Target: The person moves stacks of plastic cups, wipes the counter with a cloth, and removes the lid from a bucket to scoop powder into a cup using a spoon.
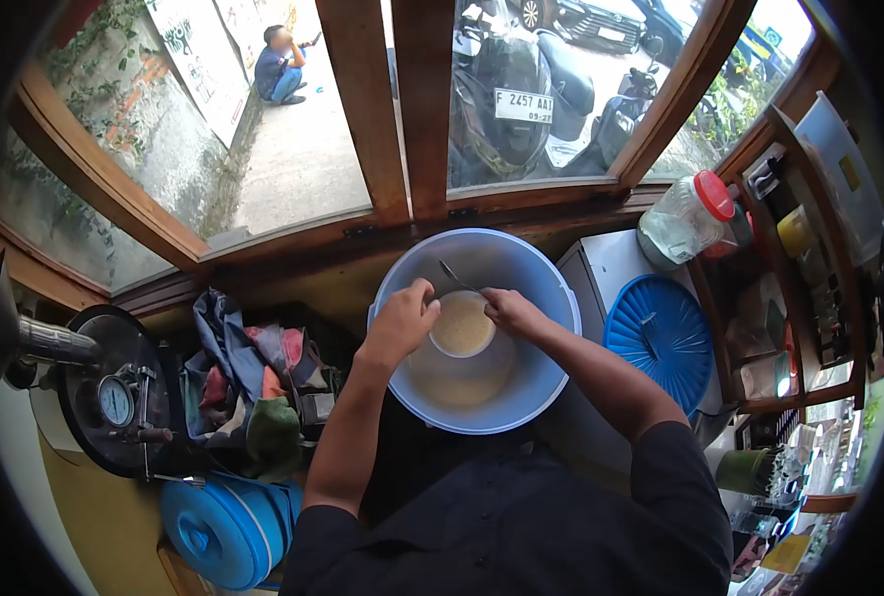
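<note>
A large pale-blue plastic tub [551, 382] stands in front of me, with a tan layer across its bottom. Inside its rim is a small round white container [461, 354] filled with tan, grainy stuff. My left hand [400, 320] is closed at the container's left edge, its fingers curled against the rim. My right hand [514, 312] grips a thin metal utensil, which looks like a spoon [462, 280], at the container's right edge. The spoon's free end points up and left over the far rim.
Right of the tub are a blue ribbed lid [658, 343] and a red-capped jar [672, 230]. To the left lie crumpled cloths [253, 368], a dark pot with a gauge [116, 400] and a blue lidded bucket [214, 531]. Beyond the windows, a person [281, 70] crouches near parked motorbikes [507, 109].
</note>
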{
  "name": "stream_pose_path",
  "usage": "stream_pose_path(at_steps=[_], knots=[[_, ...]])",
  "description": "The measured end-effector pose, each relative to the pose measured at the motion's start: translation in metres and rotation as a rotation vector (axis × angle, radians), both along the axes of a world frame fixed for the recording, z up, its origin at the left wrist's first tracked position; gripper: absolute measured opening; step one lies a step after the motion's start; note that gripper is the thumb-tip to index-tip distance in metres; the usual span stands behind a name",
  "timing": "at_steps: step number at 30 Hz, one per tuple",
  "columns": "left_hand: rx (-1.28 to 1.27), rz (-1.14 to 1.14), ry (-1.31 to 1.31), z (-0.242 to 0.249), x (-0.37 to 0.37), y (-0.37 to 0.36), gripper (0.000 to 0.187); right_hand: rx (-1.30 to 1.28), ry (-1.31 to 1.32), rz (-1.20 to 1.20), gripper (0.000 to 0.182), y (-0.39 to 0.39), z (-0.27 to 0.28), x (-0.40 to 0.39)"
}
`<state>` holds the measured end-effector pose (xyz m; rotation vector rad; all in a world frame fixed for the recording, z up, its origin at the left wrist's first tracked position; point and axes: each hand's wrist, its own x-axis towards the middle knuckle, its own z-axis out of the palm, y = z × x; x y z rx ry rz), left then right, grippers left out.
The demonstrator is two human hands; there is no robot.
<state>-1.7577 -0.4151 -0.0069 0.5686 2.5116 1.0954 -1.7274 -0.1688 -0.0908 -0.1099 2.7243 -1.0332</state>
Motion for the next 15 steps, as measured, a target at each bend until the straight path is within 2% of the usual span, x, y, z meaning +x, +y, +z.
stream_pose_path(at_steps=[3,7,8,10,11,13,14,15], knots=[[-0.548,-0.274,-0.083,-0.041,-0.012,0.008,0.028,0.089,-0.1,0.146,0.036,0.0,-0.046,-0.021],[-0.19,-0.243,0.09,-0.039,-0.022,0.014,0.031,0.099,-0.2,0.168,0.044,0.003,-0.1,-0.033],[-0.116,-0.205,0.225,-0.035,-0.027,0.011,0.031,0.061,-0.251,0.098,0.046,0.008,-0.112,-0.039],[0.041,-0.136,0.491,-0.022,-0.034,0.005,0.031,0.061,-0.351,0.101,0.044,0.007,-0.087,-0.041],[0.001,-0.009,0.597,-0.014,-0.033,0.002,0.032,0.069,-0.397,0.105,0.043,0.007,-0.076,-0.042],[-0.082,0.256,0.806,-0.002,-0.031,-0.005,0.033,0.17,-0.186,0.238,0.041,0.021,-0.099,-0.044],[-0.066,0.315,0.802,-0.008,-0.033,-0.009,0.035,0.217,-0.079,0.308,0.04,0.026,-0.112,-0.045],[-0.054,0.374,0.797,-0.016,-0.036,-0.015,0.037,0.313,-0.191,0.265,0.038,0.024,-0.094,-0.046]])
